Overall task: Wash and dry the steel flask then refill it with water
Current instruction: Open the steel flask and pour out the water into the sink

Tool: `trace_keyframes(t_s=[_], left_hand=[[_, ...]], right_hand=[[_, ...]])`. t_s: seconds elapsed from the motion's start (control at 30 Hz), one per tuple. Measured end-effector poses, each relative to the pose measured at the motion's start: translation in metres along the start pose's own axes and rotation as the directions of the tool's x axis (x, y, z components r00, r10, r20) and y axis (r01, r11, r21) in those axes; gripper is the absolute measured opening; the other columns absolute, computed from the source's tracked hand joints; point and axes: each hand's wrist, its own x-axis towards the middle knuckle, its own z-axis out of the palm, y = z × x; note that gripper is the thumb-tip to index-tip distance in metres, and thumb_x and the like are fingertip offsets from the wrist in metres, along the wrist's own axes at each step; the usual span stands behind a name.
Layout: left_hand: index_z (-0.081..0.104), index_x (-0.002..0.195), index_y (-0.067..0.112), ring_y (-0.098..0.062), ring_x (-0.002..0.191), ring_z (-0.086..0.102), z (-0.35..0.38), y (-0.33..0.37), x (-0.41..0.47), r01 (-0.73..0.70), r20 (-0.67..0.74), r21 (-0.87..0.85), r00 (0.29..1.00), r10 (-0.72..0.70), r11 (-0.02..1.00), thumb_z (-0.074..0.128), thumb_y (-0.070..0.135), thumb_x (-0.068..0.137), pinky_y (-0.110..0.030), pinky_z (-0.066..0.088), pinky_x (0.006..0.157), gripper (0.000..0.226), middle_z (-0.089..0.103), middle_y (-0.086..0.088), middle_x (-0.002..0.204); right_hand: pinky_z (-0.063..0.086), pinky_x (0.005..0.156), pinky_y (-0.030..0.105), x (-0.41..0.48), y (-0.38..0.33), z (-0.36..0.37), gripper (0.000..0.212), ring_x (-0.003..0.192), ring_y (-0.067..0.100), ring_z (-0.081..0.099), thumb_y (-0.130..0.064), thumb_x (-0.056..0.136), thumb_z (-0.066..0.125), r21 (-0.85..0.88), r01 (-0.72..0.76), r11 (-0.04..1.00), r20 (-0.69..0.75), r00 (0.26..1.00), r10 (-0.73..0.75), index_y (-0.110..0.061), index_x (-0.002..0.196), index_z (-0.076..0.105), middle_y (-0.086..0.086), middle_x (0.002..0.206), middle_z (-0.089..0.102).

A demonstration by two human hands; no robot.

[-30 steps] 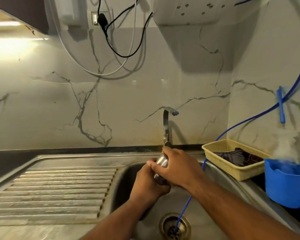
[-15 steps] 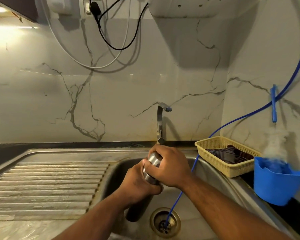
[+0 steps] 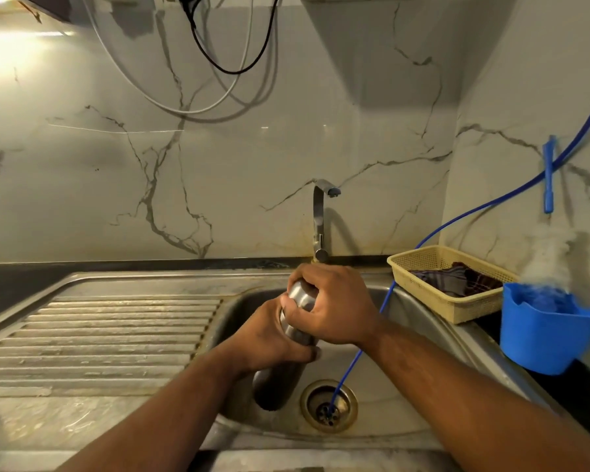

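The steel flask hangs over the sink basin, tilted with its dark lower end toward me and its top toward the tap. My left hand grips the flask's middle from the left. My right hand is curled over the flask's top end and hides the cap and mouth. No water runs from the tap.
A ribbed steel draining board lies left of the basin. A thin blue hose runs down into the drain. At the right stand a yellow basket with a dark cloth and a blue plastic holder with a brush.
Both hands and the flask have dropped slightly toward the basin. More of the flask's dark lower end shows below my left hand. The grips look the same.
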Motion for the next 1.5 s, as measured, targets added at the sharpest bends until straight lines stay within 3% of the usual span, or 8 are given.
trace_keyframes(t_s=[0.23, 0.47, 0.6, 0.83, 0.97, 1.13, 1.37, 1.5], left_hand=[[0.066, 0.113, 0.02, -0.012, 0.096, 0.071, 0.01, -0.006, -0.005, 0.059, 0.01, 0.007, 0.998, -0.059, 0.998, 0.091, 0.017, 0.069, -0.034, 0.06, 0.088, 0.051, 0.074, 0.001, 0.102], [0.059, 0.118, 0.026, -0.002, 0.087, 0.069, 0.032, -0.008, 0.012, 0.167, -0.345, 0.009, 0.926, -0.154, 0.986, 0.093, 0.023, 0.061, -0.02, 0.059, 0.077, 0.067, 0.07, 0.011, 0.1], [0.06, 0.117, 0.027, -0.002, 0.086, 0.069, 0.025, -0.013, 0.012, 0.16, -0.354, 0.001, 0.923, -0.149, 0.987, 0.093, 0.025, 0.059, -0.023, 0.059, 0.077, 0.067, 0.071, 0.011, 0.099], [0.06, 0.122, 0.028, -0.003, 0.089, 0.068, 0.01, -0.023, 0.009, 0.131, -0.286, 0.05, 0.952, -0.112, 0.99, 0.092, 0.026, 0.059, -0.02, 0.056, 0.075, 0.071, 0.07, 0.012, 0.1], [0.055, 0.121, 0.033, -0.005, 0.096, 0.063, 0.015, -0.023, 0.01, 0.139, -0.269, 0.109, 0.957, -0.105, 0.984, 0.093, 0.023, 0.062, -0.02, 0.053, 0.081, 0.071, 0.065, 0.014, 0.104], [0.046, 0.115, 0.041, 0.005, 0.09, 0.057, 0.02, -0.027, 0.01, 0.163, -0.206, 0.184, 0.971, -0.125, 0.969, 0.093, 0.022, 0.065, -0.006, 0.043, 0.064, 0.072, 0.058, 0.022, 0.098], [0.056, 0.123, 0.034, -0.003, 0.098, 0.064, 0.023, -0.037, 0.016, 0.175, -0.188, 0.256, 0.974, -0.128, 0.951, 0.095, 0.029, 0.058, -0.016, 0.049, 0.079, 0.076, 0.068, 0.015, 0.105], [0.052, 0.119, 0.036, -0.002, 0.095, 0.06, 0.027, -0.035, 0.015, 0.193, -0.171, 0.266, 0.974, -0.151, 0.945, 0.094, 0.026, 0.062, -0.011, 0.046, 0.076, 0.071, 0.062, 0.017, 0.104]], right_hand=[[0.05, 0.063, 0.029, 0.009, 0.0, -0.013, 0.016, 0.075, 0.007, 0.061, -0.05, 0.088, 0.062, 0.02, -0.122, 0.992, 0.368, 0.924, 0.106, -0.035, 0.094, 0.063, -0.014, 0.084, 0.064], [0.052, 0.074, 0.035, 0.045, -0.019, -0.017, 0.09, 0.088, 0.02, 0.063, -0.099, 0.073, 0.03, -0.55, -0.381, 0.743, 0.364, 0.691, 0.624, -0.022, 0.105, 0.065, 0.0, 0.101, 0.067], [0.045, 0.061, 0.028, 0.058, -0.02, -0.018, 0.056, 0.076, 0.016, 0.064, -0.079, 0.087, 0.05, -0.44, -0.359, 0.823, 0.456, 0.7, 0.549, -0.025, 0.083, 0.061, -0.005, 0.082, 0.064], [0.05, 0.093, 0.018, 0.042, -0.001, -0.045, 0.053, 0.114, -0.001, 0.057, -0.03, 0.089, 0.077, 0.081, -0.287, 0.954, 0.726, 0.673, 0.141, -0.046, 0.135, 0.056, -0.026, 0.122, 0.057], [0.051, 0.091, 0.028, 0.017, 0.005, -0.028, 0.062, 0.114, 0.011, 0.058, -0.074, 0.083, 0.062, -0.079, -0.471, 0.878, 0.444, 0.772, 0.454, -0.043, 0.136, 0.055, -0.008, 0.128, 0.056], [0.043, 0.057, 0.027, 0.002, 0.009, -0.015, 0.065, 0.066, 0.012, 0.061, -0.086, 0.08, 0.049, -0.267, -0.396, 0.879, 0.332, 0.818, 0.47, -0.024, 0.076, 0.065, -0.005, 0.07, 0.065], [0.05, 0.087, 0.024, -0.004, 0.016, -0.032, 0.057, 0.106, 0.002, 0.054, -0.038, 0.085, 0.073, 0.031, -0.415, 0.909, 0.566, 0.757, 0.326, -0.049, 0.136, 0.051, -0.014, 0.122, 0.051], [0.054, 0.09, 0.036, -0.003, 0.007, -0.025, 0.066, 0.109, 0.011, 0.057, -0.078, 0.083, 0.057, -0.151, -0.452, 0.879, 0.43, 0.771, 0.47, -0.042, 0.138, 0.049, -0.012, 0.122, 0.052]])
